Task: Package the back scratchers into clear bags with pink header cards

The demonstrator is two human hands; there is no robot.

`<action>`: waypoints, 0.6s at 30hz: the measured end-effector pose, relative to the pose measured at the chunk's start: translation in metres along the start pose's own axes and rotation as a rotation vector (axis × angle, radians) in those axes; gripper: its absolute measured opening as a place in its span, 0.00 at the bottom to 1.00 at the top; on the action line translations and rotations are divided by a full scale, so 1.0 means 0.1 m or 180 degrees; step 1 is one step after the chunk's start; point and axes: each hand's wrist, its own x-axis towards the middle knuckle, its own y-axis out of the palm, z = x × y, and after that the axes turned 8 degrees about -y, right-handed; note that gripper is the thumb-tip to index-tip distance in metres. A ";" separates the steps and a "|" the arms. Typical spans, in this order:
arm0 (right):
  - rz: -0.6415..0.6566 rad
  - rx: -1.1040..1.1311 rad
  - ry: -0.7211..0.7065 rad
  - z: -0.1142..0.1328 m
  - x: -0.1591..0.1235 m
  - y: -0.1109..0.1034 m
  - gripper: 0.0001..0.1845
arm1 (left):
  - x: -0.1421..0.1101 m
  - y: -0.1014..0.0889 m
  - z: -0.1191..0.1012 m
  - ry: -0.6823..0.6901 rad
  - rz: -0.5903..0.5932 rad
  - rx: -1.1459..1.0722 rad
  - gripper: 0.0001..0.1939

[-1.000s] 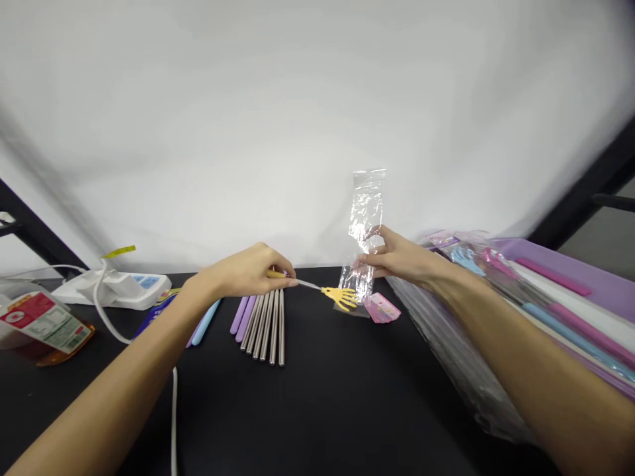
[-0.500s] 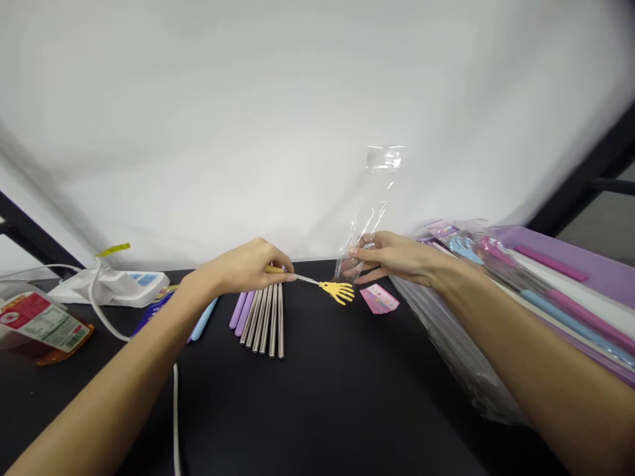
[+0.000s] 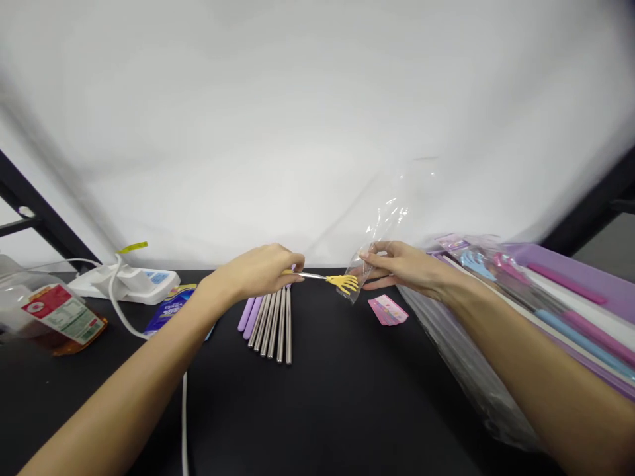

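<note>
A yellow hand-shaped back scratcher (image 3: 342, 283) with a metal rod is pinched near its yellow handle by my left hand (image 3: 268, 268). Its spread fingers point right, at the mouth of a long clear plastic bag (image 3: 387, 221). My right hand (image 3: 397, 266) grips that bag near its lower, open end, and the rest of the bag rises toward the wall. The yellow head overlaps the bag's opening; how deep it sits inside I cannot tell. Below my left hand lie several metal rods (image 3: 280, 330) and purple handles (image 3: 253, 317) on the black table.
Pink cards (image 3: 388, 309) lie right of centre. A purple box (image 3: 570, 271) with bagged scratchers (image 3: 489, 261) stands at right, beside a stack of clear bags (image 3: 456, 363). On the left are a power strip (image 3: 149, 284), a blue packet (image 3: 166, 311), a labelled bottle (image 3: 64, 317) and a white cable (image 3: 184, 423).
The bag's open end has come down over the yellow scratcher head, where it was beside it before. The bag now leans further right. The whole view has shifted slightly.
</note>
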 end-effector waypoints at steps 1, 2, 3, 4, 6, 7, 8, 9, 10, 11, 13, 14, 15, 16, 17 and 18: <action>-0.0061 0.0007 -0.0038 0.00 0.01 -0.01 0.11 | 0.00 0.01 0.00 -0.0029 0.0019 0.0009 0.11; -0.0098 0.0004 -0.0094 -0.01 0.02 -0.02 0.12 | 0.00 0.02 0.00 -0.0056 0.0039 0.0014 0.12; -0.0108 -0.0007 -0.0160 -0.02 0.03 -0.04 0.12 | 0.00 0.03 0.00 -0.0074 0.0066 0.0014 0.12; -0.0107 -0.0023 -0.0226 -0.03 0.03 -0.05 0.13 | 0.01 0.04 -0.01 -0.0085 0.0093 0.0010 0.12; -0.0121 -0.0044 -0.0361 -0.04 0.04 -0.07 0.15 | 0.01 0.04 -0.02 -0.0094 0.0134 -0.0014 0.12; -0.0145 -0.0051 -0.0428 -0.04 0.04 -0.07 0.15 | 0.01 0.04 -0.04 -0.0104 0.0147 -0.0040 0.12; -0.0175 -0.0064 -0.0495 -0.05 0.04 -0.07 0.16 | 0.00 0.04 -0.05 -0.0134 0.0176 -0.0082 0.12; -0.0204 -0.0090 -0.0556 -0.05 0.04 -0.06 0.16 | 0.00 0.03 -0.07 -0.0190 0.0245 -0.0155 0.13; -0.0217 -0.0134 -0.0613 -0.04 0.05 -0.06 0.17 | -0.01 0.03 -0.09 -0.0267 0.0359 -0.0265 0.14; -0.0209 -0.0195 -0.0657 -0.04 0.05 -0.05 0.17 | -0.01 0.03 -0.10 -0.0351 0.0507 -0.0401 0.14; -0.0172 -0.0346 -0.0709 -0.05 0.06 -0.06 0.19 | -0.03 0.03 -0.11 -0.0513 0.0803 -0.0682 0.16; -0.0159 -0.0421 -0.0727 -0.05 0.07 -0.06 0.19 | -0.03 0.04 -0.10 -0.0556 0.0903 -0.0791 0.17; -0.0150 -0.0490 -0.0738 -0.05 0.07 -0.07 0.19 | -0.04 0.05 -0.10 -0.0564 0.0960 -0.0871 0.17; -0.0144 -0.0545 -0.0746 -0.06 0.07 -0.08 0.18 | -0.04 0.06 -0.09 -0.0553 0.0987 -0.0928 0.17; -0.0131 -0.0585 -0.0745 -0.06 0.07 -0.09 0.18 | -0.04 0.06 -0.08 -0.0536 0.1009 -0.0978 0.17; -0.0113 -0.0602 -0.0735 -0.06 0.06 -0.10 0.17 | -0.04 0.07 -0.07 -0.0525 0.1034 -0.1032 0.16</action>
